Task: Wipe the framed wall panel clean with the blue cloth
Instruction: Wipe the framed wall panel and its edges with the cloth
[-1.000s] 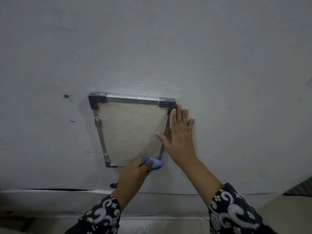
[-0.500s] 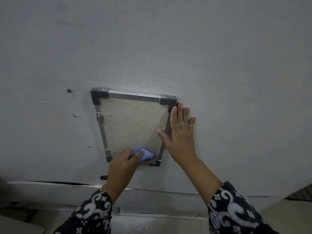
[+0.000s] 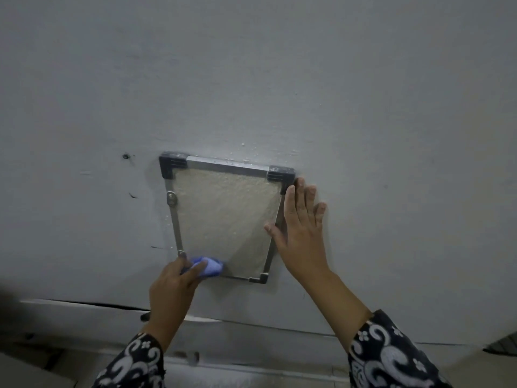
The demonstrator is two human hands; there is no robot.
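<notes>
The framed wall panel [image 3: 223,214] is a pale, rough sheet in a metal frame with black corner pieces, fixed to a grey wall. My left hand [image 3: 173,287] presses a bunched blue cloth [image 3: 208,266] against the panel's lower left corner, over the bottom rail. My right hand [image 3: 303,233] lies flat and spread on the wall, its palm over the frame's right rail and its thumb on the panel.
The grey wall [image 3: 363,135] has a small dark hole [image 3: 125,156] and scuff marks left of the frame. A ledge with a long crack [image 3: 84,303] runs below the panel. Droplets speckle the wall above the top rail.
My left hand has slid the blue cloth leftward along the panel's bottom edge, from the lower right corner to the lower left. My right hand has stayed flat on the right rail.
</notes>
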